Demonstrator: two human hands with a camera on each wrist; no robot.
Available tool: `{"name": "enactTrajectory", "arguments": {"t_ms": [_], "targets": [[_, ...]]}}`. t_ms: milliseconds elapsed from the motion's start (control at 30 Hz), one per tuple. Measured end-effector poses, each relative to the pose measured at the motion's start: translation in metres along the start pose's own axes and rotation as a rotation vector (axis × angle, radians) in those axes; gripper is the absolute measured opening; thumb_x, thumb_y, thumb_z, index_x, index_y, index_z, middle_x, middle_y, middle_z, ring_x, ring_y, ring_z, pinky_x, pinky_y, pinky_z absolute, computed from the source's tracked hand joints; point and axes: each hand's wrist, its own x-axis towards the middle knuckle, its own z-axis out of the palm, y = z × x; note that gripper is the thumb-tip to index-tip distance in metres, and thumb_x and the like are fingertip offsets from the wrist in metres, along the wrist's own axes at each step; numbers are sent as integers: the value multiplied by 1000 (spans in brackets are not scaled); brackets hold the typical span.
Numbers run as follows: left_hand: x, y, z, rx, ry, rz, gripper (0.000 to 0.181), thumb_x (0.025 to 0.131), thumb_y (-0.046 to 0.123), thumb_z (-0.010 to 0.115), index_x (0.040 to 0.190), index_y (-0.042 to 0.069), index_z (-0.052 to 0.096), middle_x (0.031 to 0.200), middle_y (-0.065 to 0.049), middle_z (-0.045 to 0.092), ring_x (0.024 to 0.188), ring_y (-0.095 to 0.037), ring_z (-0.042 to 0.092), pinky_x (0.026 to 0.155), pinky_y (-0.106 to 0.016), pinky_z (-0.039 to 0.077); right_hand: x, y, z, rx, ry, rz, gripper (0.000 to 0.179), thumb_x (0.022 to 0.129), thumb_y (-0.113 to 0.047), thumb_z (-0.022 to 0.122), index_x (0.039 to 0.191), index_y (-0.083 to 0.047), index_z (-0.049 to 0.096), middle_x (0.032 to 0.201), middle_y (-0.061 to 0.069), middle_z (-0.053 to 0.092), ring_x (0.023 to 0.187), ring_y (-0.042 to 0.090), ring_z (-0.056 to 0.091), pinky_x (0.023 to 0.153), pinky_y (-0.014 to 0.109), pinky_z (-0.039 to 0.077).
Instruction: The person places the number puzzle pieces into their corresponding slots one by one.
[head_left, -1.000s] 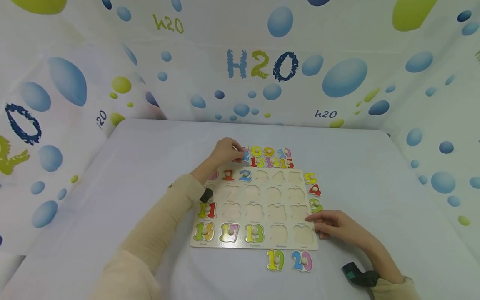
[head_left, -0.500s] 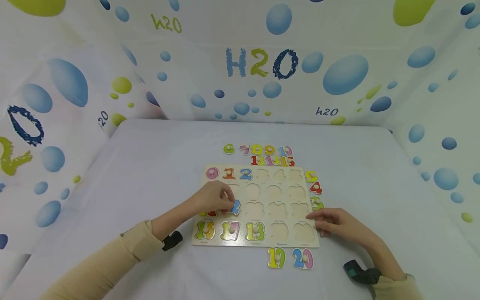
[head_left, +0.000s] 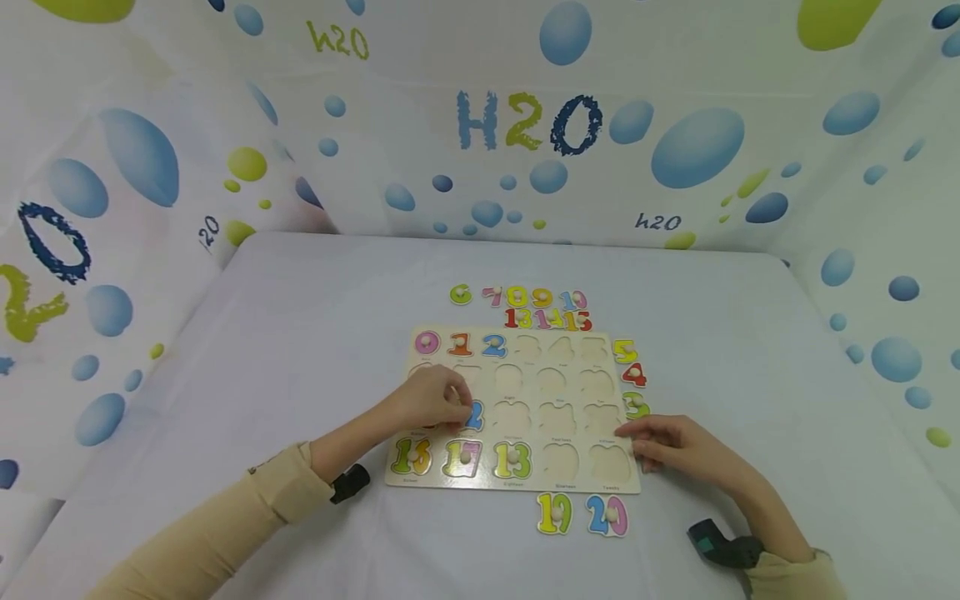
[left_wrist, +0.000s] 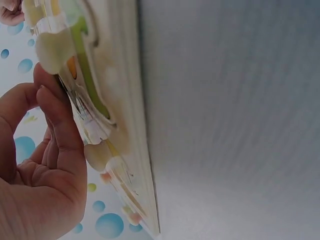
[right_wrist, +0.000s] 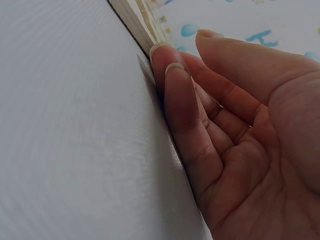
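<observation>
A wooden number puzzle board (head_left: 535,433) lies on the white table, some of its recesses filled. My left hand (head_left: 431,396) is over the board's third row, thumb and fingers pinching a number puzzle piece (head_left: 476,415). Only its blue 2 shows; the rest is hidden behind the fingers. In the left wrist view the thumb and index finger of my left hand (left_wrist: 50,145) meet low over the board, near the pieces' round knobs. My right hand (head_left: 678,442) rests at the board's right edge, fingers extended and touching it.
Loose number pieces lie around the board: 6 (head_left: 461,294) and several others behind it, 5 (head_left: 625,351), 4 (head_left: 634,375) and 3 (head_left: 636,405) to the right, 19 (head_left: 554,513) and 20 (head_left: 607,515) in front. A patterned curtain (head_left: 420,108) surrounds the table.
My left hand has brought the piece with the blue 2 from the loose rows behind the board toward me, onto the third row. The right hand has stayed at the board's edge.
</observation>
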Motion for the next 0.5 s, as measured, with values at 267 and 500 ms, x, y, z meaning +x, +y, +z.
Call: {"name": "enactTrajectory", "arguments": {"t_ms": [267, 500], "targets": [[-1, 1, 2, 26, 7, 17, 6, 81, 9, 69, 80, 9, 63, 54, 3, 59, 51, -12, 57, 51, -24, 42, 0, 2, -1, -25, 11, 21, 28, 95, -9, 55, 117, 7, 58, 89, 8, 62, 65, 16, 57, 60, 26, 50], [-4, 13, 5, 170, 11, 127, 6, 85, 15, 68, 85, 14, 63, 56, 7, 55, 50, -9, 49, 50, -25, 41, 1, 3, -1, -32, 7, 24, 28, 95, -9, 55, 118, 6, 58, 87, 8, 62, 66, 17, 58, 60, 26, 51]]}}
